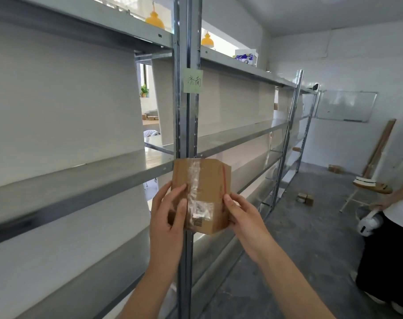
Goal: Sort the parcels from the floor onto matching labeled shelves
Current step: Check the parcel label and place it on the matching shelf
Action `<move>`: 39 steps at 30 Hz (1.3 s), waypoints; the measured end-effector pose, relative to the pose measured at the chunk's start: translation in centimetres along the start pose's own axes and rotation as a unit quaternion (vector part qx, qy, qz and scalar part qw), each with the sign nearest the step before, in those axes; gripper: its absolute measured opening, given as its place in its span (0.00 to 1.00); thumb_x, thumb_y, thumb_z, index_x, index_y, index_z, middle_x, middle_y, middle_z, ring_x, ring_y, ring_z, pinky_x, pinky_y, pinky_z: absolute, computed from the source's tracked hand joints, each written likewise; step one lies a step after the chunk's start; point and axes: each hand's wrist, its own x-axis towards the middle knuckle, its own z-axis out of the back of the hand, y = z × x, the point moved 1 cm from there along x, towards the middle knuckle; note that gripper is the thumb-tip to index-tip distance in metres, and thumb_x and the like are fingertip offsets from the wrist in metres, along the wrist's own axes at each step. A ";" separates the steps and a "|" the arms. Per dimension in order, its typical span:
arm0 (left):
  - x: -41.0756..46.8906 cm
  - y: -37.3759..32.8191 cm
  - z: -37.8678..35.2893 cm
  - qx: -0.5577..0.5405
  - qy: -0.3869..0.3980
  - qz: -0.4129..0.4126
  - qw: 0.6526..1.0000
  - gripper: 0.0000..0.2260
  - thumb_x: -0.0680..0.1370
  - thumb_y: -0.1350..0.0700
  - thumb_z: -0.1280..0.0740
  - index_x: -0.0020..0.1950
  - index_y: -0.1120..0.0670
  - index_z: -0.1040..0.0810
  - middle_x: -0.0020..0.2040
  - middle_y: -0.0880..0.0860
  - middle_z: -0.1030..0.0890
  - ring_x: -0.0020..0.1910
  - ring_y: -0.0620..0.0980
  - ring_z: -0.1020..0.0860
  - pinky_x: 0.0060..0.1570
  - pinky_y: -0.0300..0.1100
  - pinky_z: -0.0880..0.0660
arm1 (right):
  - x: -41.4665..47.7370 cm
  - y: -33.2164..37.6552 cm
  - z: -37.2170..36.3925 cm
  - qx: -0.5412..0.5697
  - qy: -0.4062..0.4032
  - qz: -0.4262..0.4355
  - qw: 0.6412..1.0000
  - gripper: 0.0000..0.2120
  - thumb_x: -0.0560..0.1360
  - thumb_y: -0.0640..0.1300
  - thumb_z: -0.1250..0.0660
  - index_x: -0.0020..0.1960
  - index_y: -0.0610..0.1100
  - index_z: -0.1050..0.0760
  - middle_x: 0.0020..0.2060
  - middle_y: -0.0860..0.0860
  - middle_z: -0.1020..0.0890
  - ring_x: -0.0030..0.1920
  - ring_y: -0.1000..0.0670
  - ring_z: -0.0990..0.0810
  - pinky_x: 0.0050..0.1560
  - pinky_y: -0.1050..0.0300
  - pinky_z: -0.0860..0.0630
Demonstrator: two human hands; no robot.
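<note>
Gripping one taped box (204,194) w/ both hands, the person held it up in front of the shelf post (186,125), just below a green label (193,80). Left hand (170,217) fingers wrapped its left edge; right hand (244,217) pinched the right. Shelves (80,178) beside it lay bare. Two boxes (305,198) sat on the floor (299,261), well apart.

- A pale green sticky note (193,80) is fixed to the metal upright (187,49) of the shelving; two handwritten characters, 济南, can be read on it.
- A barcode label (198,219) is seen under clear tape on the cardboard parcel (205,187) (held up in front of the upright); its print is probably an address, but it is too blurred to be read.
</note>
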 end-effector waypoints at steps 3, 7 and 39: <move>-0.1 -0.3 0.8 0.005 0.005 0.029 1.000 0.17 0.82 0.46 0.39 0.71 0.36 0.25 0.72 0.36 0.31 0.69 0.27 0.33 0.58 0.19 0.32 | -0.5 0.1 -1.1 -0.014 0.004 0.029 0.999 0.23 0.72 0.57 0.28 0.65 0.52 0.22 0.56 0.52 0.13 0.59 0.48 0.15 0.58 0.50 0.19; -0.2 -1.5 1.0 -0.044 0.032 0.100 0.993 0.25 0.78 0.40 0.38 0.76 0.39 0.30 0.69 0.35 0.27 0.60 0.19 0.29 0.51 0.18 0.28 | -1.2 0.9 -2.3 -0.047 0.001 0.032 0.998 0.14 0.81 0.55 0.35 0.65 0.56 0.24 0.54 0.52 0.13 0.60 0.47 0.17 0.67 0.43 0.23; -0.8 -0.6 0.9 -0.048 0.115 0.123 0.984 0.20 0.81 0.44 0.44 0.74 0.37 0.34 0.67 0.35 0.27 0.61 0.31 0.24 0.57 0.28 0.24 | -2.8 1.9 -3.0 -0.063 -0.116 -0.025 0.991 0.26 0.82 0.63 0.47 0.68 0.50 0.22 0.64 0.50 0.17 0.65 0.46 0.20 0.74 0.43 0.30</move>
